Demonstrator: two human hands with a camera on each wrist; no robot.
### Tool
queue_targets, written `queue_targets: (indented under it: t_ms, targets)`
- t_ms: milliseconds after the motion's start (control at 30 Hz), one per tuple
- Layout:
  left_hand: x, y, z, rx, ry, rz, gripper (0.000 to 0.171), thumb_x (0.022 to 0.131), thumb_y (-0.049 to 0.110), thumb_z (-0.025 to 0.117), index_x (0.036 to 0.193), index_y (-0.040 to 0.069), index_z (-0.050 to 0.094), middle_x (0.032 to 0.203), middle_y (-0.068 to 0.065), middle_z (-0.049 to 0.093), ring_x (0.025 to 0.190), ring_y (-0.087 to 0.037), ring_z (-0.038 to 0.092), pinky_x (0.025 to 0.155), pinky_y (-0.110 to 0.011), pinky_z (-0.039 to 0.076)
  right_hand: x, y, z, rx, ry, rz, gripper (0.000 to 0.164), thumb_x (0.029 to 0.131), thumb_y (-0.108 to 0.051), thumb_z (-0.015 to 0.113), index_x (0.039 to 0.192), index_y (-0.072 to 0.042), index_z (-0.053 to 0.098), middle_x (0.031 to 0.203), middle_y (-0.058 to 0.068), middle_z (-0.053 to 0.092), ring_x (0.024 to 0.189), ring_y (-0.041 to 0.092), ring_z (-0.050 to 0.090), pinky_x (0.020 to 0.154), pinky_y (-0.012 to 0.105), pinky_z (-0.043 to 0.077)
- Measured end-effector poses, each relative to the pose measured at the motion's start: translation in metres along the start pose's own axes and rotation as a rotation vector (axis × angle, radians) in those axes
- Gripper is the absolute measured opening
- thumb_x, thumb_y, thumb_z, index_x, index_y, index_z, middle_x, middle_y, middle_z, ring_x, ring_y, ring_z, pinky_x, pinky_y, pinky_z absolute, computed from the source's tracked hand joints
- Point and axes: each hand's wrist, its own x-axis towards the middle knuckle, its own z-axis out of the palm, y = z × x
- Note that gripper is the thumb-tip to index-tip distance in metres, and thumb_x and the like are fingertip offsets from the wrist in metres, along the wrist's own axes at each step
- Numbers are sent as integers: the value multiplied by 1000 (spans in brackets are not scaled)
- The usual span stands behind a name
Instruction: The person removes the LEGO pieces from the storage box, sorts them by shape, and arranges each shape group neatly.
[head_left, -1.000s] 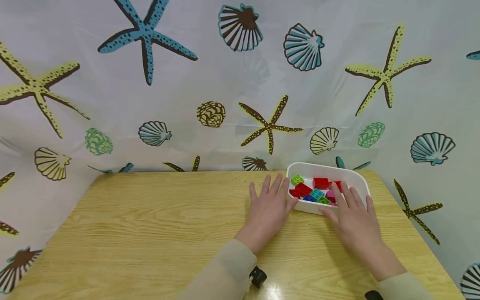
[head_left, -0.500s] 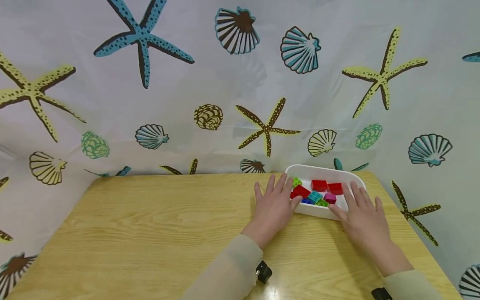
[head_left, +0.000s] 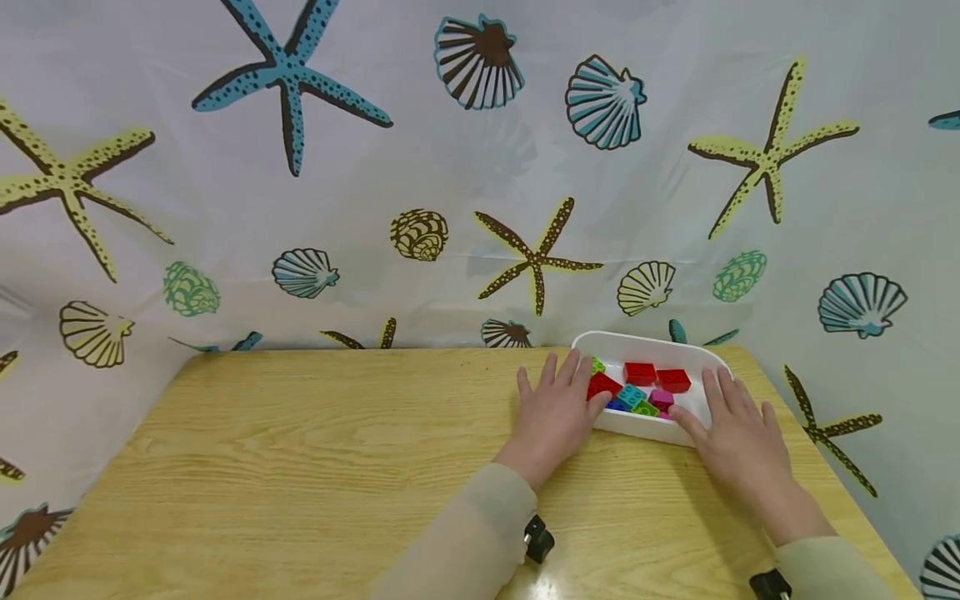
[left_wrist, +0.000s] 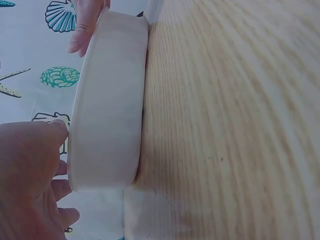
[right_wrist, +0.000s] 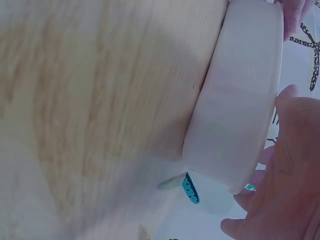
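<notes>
A white plastic bin stands on the table, holding toy bricks. Among them are red bricks, a teal brick, a magenta brick and a green brick. At its left end is my left hand, fingers spread beside the end wall, thumb at the near rim. My right hand lies at the right end in much the same way, its thumb reaching over the near rim. Both wrist views show thumb tips right at the rim and loosely spread fingers behind the bin's end walls.
The wooden table runs back to a white cloth printed with starfish and shells. The bin sits near the table's back right corner. A small black device is strapped at each wrist.
My right hand has moved right, from over the bin to its right end, uncovering a red and a magenta brick. My left hand has shifted slightly right against the left end. The bin stays in place.
</notes>
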Motion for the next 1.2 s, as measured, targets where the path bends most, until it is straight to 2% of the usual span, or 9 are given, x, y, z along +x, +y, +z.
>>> queue_targets:
  t_ms: [200,600,800,1000,1200]
  targets:
    - [-1,0,3,16,-30,-15,75,113,64,43,176,24,31,183,1,23,168,-34,18,129,-74,16,1,2,-1,38,-38,29,107,109,-75,40,174,3,5,178,36,-1,162,59,2,125,80,0]
    - [-5,-1,5,-12,-36,-43,75,114,64,42,177,24,30,183,2,23,169,-33,17,129,-74,14,2,5,1,101,-93,59,111,109,-76,39,171,10,5,174,41,-6,160,64,2,126,78,2]
    - [-6,-3,5,-18,-26,-40,75,115,62,41,177,23,28,183,1,23,169,-34,17,132,-68,16,5,3,2,115,-100,55,111,108,-76,40,171,8,4,175,41,-8,159,65,0,126,78,3]
    - [-12,-8,3,-28,-19,-28,76,115,61,42,177,20,27,183,-1,23,168,-35,18,134,-62,17,5,0,1,114,-115,57,113,107,-78,40,172,7,3,175,40,-8,157,68,2,124,81,7]
    - [-22,-14,1,-44,-11,-39,78,114,62,44,177,21,27,183,-1,25,168,-37,19,134,-63,16,4,-6,2,117,-131,56,115,106,-79,43,172,5,3,175,40,-8,157,68,4,120,83,14]
